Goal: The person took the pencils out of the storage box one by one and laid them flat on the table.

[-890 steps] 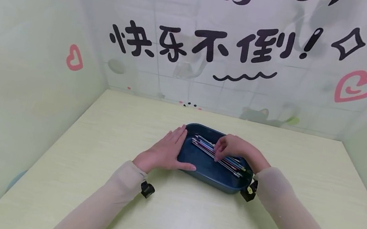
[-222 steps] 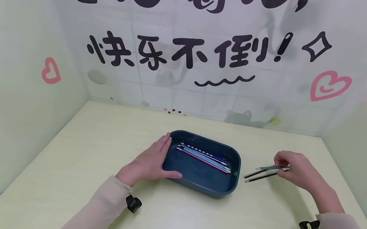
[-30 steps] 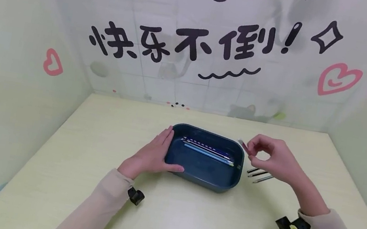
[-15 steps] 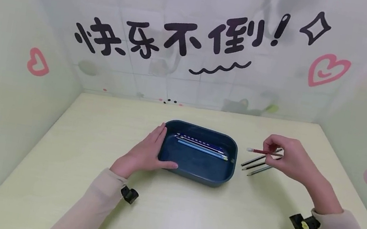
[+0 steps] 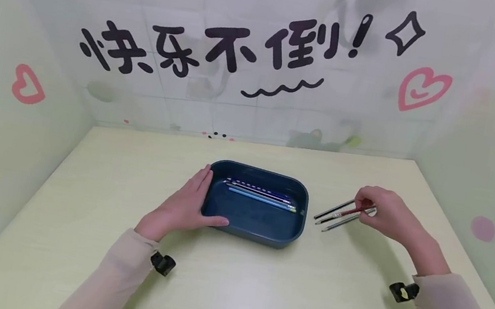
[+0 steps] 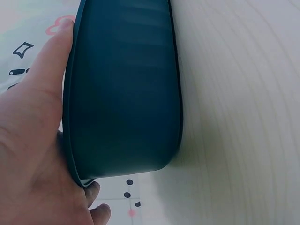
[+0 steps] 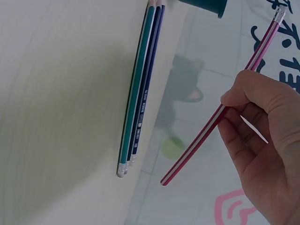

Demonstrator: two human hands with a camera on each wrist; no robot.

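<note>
My left hand rests against the left end of a dark blue rectangular box. Its fingers lie straight along that end, and the thumb reaches over the near rim. Several pencils, light blue, dark and spotted blue, lie together inside the box. To the right, my right hand pinches a red pencil with pale stripes between thumb and fingers, its white eraser end pointing left toward the box. Beneath it, 3 pencils, one green and the others dark blue, lie side by side on the table.
The pale wooden table runs up to a back wall with black lettering and pink hearts. Side walls stand at left and right. A small black camera sits at the left wrist, another at the right.
Earlier all pencils lay in the box; several now lie on the table at its right. In the last second my right hand carried the red pencil rightward over them. My left hand stayed.
</note>
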